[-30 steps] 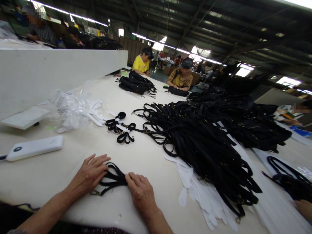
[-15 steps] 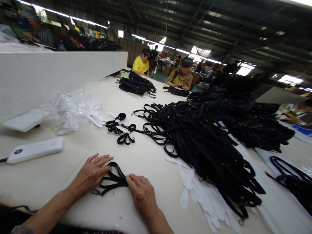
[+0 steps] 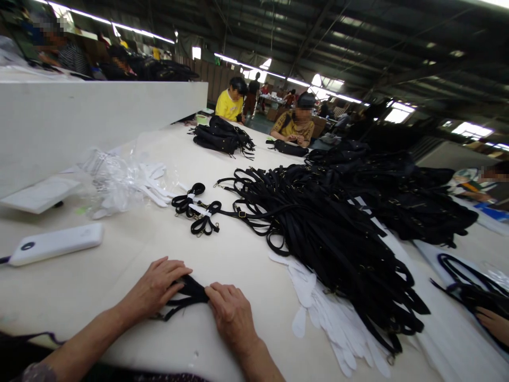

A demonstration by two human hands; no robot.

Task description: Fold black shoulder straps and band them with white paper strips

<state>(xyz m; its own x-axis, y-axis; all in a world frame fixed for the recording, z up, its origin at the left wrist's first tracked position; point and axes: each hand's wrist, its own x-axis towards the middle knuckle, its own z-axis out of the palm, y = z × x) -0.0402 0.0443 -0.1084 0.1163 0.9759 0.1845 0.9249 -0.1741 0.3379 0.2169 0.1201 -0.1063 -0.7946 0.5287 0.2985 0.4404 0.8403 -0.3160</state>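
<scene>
A folded black strap [image 3: 194, 293] lies on the white table in front of me, its loops fanned to the left. My right hand [image 3: 233, 313] pinches the gathered end of the folds against the tabletop. Over the loops, my left hand [image 3: 162, 282] is closed, fingers together, covering most of them; a metal clip by its palm is mostly hidden. Beyond my hands sit tied strap bundles [image 3: 205, 216] with white bands round their middles. A large heap of loose black straps [image 3: 318, 223] with gold-coloured buckles spreads to the right.
White paper strips [image 3: 338, 329] lie beneath the heap's near edge. At left are a white power bank [image 3: 58, 244] with a cable, a flat white box [image 3: 40, 194] and clear plastic bags [image 3: 115, 183]. Black bags [image 3: 222, 137] lie farther back; co-workers sit across the table.
My left hand has closed down over the loops, which are drawn narrower and more covered. My right hand keeps its place on the gathered end. Another person's hand has appeared at the right edge.
</scene>
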